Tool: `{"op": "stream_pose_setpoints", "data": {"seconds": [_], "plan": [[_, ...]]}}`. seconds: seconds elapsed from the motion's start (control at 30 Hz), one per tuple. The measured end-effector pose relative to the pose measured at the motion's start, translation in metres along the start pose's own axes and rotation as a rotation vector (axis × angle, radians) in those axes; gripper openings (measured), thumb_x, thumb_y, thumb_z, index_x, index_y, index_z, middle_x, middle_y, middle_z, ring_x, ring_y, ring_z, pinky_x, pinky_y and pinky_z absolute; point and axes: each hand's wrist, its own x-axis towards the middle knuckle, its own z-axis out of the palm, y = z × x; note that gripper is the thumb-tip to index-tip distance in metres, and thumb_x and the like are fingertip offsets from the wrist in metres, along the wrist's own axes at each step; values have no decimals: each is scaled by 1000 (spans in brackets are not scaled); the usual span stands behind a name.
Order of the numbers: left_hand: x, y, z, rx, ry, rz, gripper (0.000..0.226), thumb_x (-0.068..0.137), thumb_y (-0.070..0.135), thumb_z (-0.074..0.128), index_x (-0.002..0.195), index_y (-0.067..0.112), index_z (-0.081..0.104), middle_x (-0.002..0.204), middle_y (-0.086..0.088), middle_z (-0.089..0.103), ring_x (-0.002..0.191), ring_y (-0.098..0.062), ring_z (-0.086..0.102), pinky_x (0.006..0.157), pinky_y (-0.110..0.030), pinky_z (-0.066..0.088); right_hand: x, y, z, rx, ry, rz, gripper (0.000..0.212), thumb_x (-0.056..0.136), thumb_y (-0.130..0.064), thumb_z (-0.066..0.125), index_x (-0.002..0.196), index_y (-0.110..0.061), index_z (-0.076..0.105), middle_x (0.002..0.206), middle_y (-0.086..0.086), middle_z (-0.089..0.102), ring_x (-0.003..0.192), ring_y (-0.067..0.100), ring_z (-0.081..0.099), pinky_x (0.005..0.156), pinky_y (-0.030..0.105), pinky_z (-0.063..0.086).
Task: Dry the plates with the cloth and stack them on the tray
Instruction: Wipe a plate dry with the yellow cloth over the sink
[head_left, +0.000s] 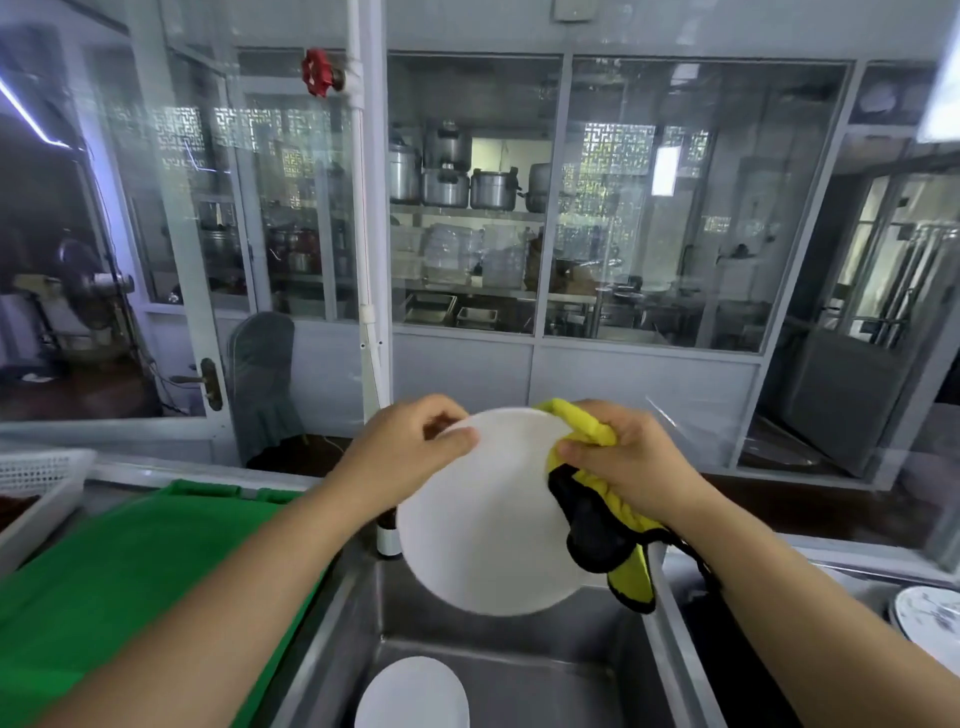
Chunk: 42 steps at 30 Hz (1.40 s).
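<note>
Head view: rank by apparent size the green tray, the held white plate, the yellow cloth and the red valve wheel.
1. green tray, though nearness inflates it
2. held white plate
3. yellow cloth, bunched and partly hidden
4. red valve wheel, also farthest away

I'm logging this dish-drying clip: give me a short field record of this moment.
left hand: pinches the held plate's upper rim
right hand: grips yellow-and-black cloth against the plate's right edge
held plate: white, tilted, above the sink
second plate: white, in the sink basin
green tray: left of the sink, no plates visible on it
</note>
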Motion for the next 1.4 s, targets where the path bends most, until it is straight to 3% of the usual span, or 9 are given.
{"op": "stream_pose_setpoints", "data": {"seconds": [0.1, 0.27, 0.47, 0.6, 0.7, 0.87, 1.03, 1.23, 1.4], "plan": [[7, 17, 8, 259, -96, 108, 36, 91, 47, 53, 71, 17, 59, 64, -4, 59, 62, -19, 57, 55, -30, 36, 6, -8, 7, -219, -101, -35, 30, 82, -9, 70, 90, -37, 68, 83, -5, 71, 77, 10, 65, 72, 24, 52], [-4, 12, 19, 164, 98, 188, 44, 93, 42, 53, 59, 16, 43, 52, 1, 43, 52, -17, 42, 53, -32, 27, 4, -8, 3, -41, -56, -44, 28, 79, -3, 72, 88, -30, 71, 78, -5, 71, 71, 10, 65, 67, 22, 53], [-7, 8, 18, -327, 387, -9, 41, 92, 41, 55, 75, 3, 59, 64, -16, 58, 58, -18, 51, 57, -32, 39, -6, 15, 3, 338, 239, 38, 24, 85, -3, 66, 87, -26, 69, 68, -11, 67, 65, 4, 62, 60, 17, 50], [-9, 11, 44, -696, 654, -189, 27, 93, 45, 53, 74, 30, 66, 70, 9, 68, 63, -2, 63, 54, -19, 49, -12, 39, 30, 610, 445, 170, 20, 86, -5, 64, 96, -22, 63, 74, -10, 71, 67, 4, 65, 60, 17, 51], [-10, 11, 68, -937, 800, -343, 23, 91, 52, 47, 76, 49, 65, 85, 16, 71, 82, -7, 68, 68, -26, 55, -14, 49, 50, 734, 450, 213, 19, 87, -5, 63, 98, -21, 63, 80, -9, 73, 72, 5, 67, 62, 18, 52], [-12, -11, 57, -778, 497, -310, 17, 87, 41, 53, 80, 38, 68, 82, 15, 71, 79, -9, 66, 60, -25, 51, -11, 47, 16, 509, 427, 248, 13, 84, -6, 68, 87, -18, 66, 72, -7, 71, 66, 7, 66, 60, 19, 53], [12, 1, 8, -330, -18, -212, 36, 84, 56, 56, 86, 24, 73, 82, 0, 74, 73, -18, 71, 71, -37, 55, 0, 25, -10, 212, 73, 163, 9, 84, -3, 67, 90, -9, 64, 72, 4, 64, 64, 13, 60, 62, 23, 51], [7, 7, 17, -413, 162, -207, 40, 90, 49, 56, 82, 12, 69, 82, -16, 70, 73, -31, 68, 70, -41, 54, 4, 17, -10, 237, 163, 95, 17, 83, 0, 67, 86, -16, 65, 68, -3, 65, 63, 11, 60, 59, 21, 50], [3, 3, 41, -744, 427, -336, 33, 90, 49, 56, 81, 20, 67, 72, 6, 73, 65, -12, 70, 50, -28, 54, -10, 32, 12, 379, 475, 162, 15, 84, -2, 67, 86, -16, 62, 65, -10, 67, 59, 1, 63, 55, 14, 48]]}}
